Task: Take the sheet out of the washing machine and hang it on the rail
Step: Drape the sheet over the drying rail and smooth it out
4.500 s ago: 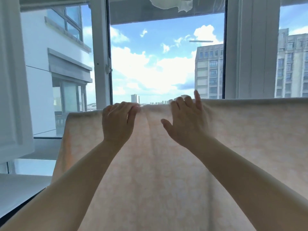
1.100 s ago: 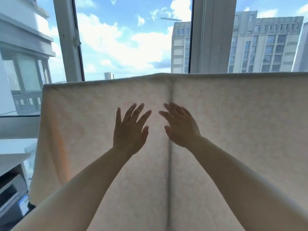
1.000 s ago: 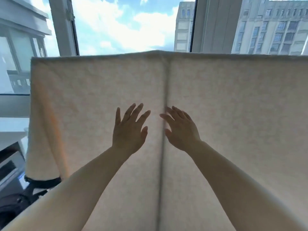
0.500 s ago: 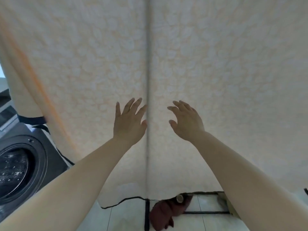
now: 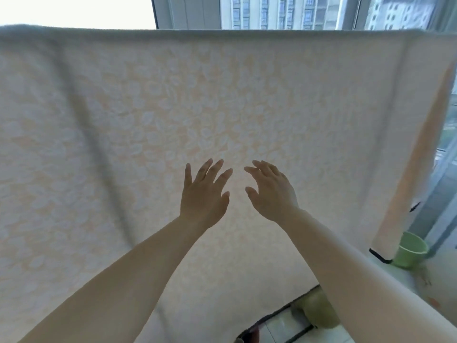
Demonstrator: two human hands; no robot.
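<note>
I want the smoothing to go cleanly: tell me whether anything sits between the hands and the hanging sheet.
Nothing visible does. The open left hand and right hand face the bare, pale peach leaf-patterned sheet.

Pale peach leaf-patterned sheet point(image 5: 148, 120) draped over rail, hanging spread wide, soft creases at left.
</note>
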